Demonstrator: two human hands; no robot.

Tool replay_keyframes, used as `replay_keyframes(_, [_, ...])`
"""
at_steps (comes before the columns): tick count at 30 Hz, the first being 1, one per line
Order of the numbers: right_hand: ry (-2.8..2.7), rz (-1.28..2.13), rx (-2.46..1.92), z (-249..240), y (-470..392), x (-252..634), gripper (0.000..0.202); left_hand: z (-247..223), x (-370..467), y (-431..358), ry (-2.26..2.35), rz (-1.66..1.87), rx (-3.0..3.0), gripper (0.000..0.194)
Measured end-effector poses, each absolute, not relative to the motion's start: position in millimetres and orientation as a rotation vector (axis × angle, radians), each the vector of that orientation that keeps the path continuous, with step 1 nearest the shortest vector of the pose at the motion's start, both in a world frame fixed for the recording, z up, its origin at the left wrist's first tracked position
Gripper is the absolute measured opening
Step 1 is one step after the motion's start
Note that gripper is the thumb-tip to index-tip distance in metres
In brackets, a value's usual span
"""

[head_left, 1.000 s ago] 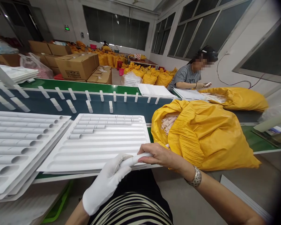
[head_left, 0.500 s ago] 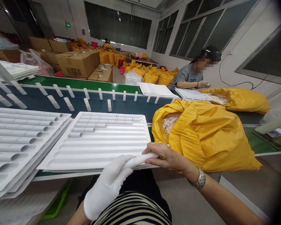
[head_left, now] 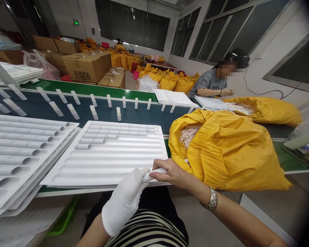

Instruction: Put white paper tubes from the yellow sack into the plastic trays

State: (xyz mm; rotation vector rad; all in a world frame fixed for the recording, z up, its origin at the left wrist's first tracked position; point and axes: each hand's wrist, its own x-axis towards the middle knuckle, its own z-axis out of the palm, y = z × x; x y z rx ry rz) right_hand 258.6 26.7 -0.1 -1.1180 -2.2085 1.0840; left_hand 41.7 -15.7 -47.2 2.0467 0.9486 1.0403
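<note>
A white tube [head_left: 157, 173] is held between my two hands in front of the grooved tray. White-gloved, my left hand [head_left: 127, 195] wraps round its left end. My bare right hand [head_left: 171, 173], with a silver band on the wrist, pinches its right end between thumb and fingers. Behind them lies a white grooved tray [head_left: 113, 168], its back grooves partly filled with printed white tubes [head_left: 98, 136]. To the right, a yellow sack [head_left: 229, 151] lies open, showing several pale tubes [head_left: 189, 135] in its mouth.
At left stands a stack of filled trays [head_left: 28, 147]. Several white tubes stand along the blue conveyor belt [head_left: 98, 108] beyond. Across it, a co-worker [head_left: 212, 80] handles something beside another yellow sack [head_left: 273, 109]. Cardboard boxes [head_left: 86, 67] stand at the back left.
Both hands have come closer together; my right hand has moved left along the tube, and less of the tube shows. The tubes on the belt have shifted slightly left.
</note>
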Motion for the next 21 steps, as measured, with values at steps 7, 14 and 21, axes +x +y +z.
replay_keyframes(7, [-2.280,1.113,-1.265,-2,39,259,0.041,-35,53,3,0.988,0.801,2.146,0.035])
replay_keyframes(14, [-2.069,0.813,-1.426,1,73,355,0.035,7,44,128,1.258,0.761,1.931,0.020])
replay_keyframes(21, [-2.277,0.463,-1.580,-28,59,423,0.021,-10,72,307,1.504,0.643,1.622,0.021])
